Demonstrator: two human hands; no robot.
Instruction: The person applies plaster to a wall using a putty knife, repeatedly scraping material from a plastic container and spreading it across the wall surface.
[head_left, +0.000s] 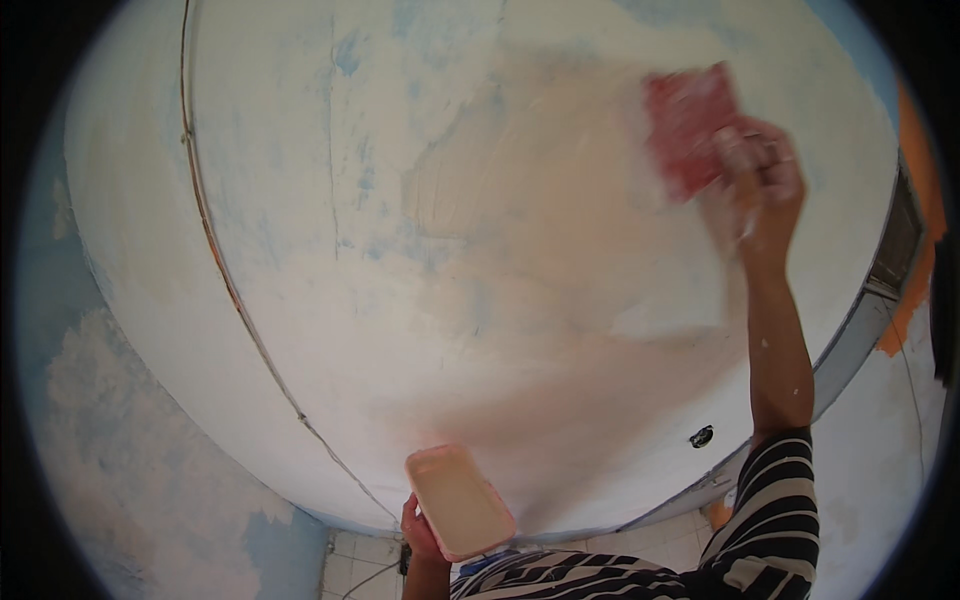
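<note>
Overhead, right hand (762, 165) grips red trowel (690, 128); left hand (418, 530) holds pink tray (458, 500) low.

**Colour and pattern findings**

Plastered ceiling surface (450, 250): off-white with pale blue patches and a beige smear. Flat rectangular trowel blade (688, 125): red, blurred. Shallow rectangular tray (458, 502): pink rim, cream filling. Long knit sleeve (770, 510): black and white stripes. Wall strip (915, 300): orange.
</note>
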